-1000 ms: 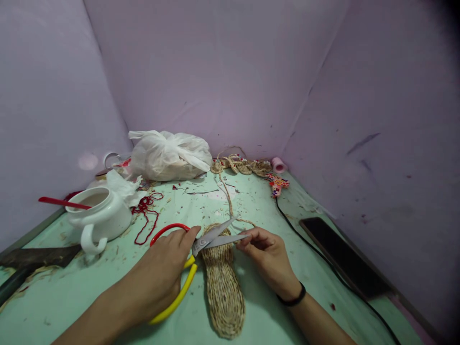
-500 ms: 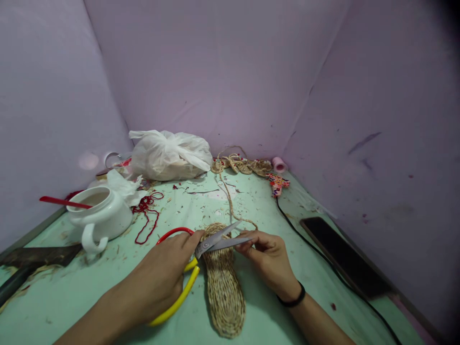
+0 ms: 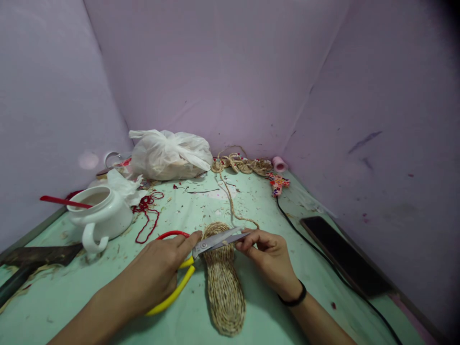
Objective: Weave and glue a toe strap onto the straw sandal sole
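My left hand (image 3: 153, 278) grips the scissors (image 3: 212, 241), which have one red and one yellow handle loop. Their blades lie nearly closed over the top of a woven straw sole (image 3: 223, 282) flat on the green table. My right hand (image 3: 268, 256), with a black band at the wrist, pinches the braided straw cord (image 3: 230, 201) right at the blade tips. The cord runs back to a straw coil (image 3: 241, 165) at the far wall.
A white teapot (image 3: 102, 215) with a red stick stands at the left, with red thread (image 3: 145, 213) beside it. A white plastic bag (image 3: 168, 154) lies at the back. A patterned glue gun (image 3: 276, 184), its black cable and a dark phone (image 3: 341, 256) lie at the right. A dark blade (image 3: 32, 258) sits far left.
The scissor blades have closed from wide apart to nearly together over the cord. Both hands have stayed in about the same place.
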The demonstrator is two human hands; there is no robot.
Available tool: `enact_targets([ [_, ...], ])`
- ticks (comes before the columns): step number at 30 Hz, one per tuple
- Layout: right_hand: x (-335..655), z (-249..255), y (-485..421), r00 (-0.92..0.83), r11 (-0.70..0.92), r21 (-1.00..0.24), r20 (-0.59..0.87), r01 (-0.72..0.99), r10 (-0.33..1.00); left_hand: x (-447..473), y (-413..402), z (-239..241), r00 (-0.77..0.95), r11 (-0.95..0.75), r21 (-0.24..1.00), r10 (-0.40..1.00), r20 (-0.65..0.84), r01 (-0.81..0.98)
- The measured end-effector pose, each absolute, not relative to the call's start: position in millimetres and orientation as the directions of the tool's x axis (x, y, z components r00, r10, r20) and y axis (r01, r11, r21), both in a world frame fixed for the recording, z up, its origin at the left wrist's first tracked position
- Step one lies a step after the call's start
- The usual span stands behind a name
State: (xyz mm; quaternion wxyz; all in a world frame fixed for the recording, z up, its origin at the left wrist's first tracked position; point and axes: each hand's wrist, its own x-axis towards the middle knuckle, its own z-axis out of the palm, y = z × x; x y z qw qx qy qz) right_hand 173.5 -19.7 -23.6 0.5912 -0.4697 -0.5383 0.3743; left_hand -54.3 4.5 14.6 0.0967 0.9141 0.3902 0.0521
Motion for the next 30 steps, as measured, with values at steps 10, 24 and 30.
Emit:
enact_targets([
  [10,176.0,-23.8,-19.1,0.141,0.241,-0.965,0.254,0.1,0.957,-69.2,38.5,12.5,0.285,-0.284,0.196,0.958,0.023,0.939],
  [24,177.3,-21.3,-17.5,0.18,0.226,-0.949,0.267,0.219,0.947,-57.1,38.5,7.3,0.259,-0.334,0.322,0.932,0.255,0.886],
  [30,180.8,-20.0,-18.4,0.155,0.251,-0.912,0.313,0.324,0.937,-36.2,22.5,3.2,0.288,-0.333,0.59,0.942,0.173,0.735],
])
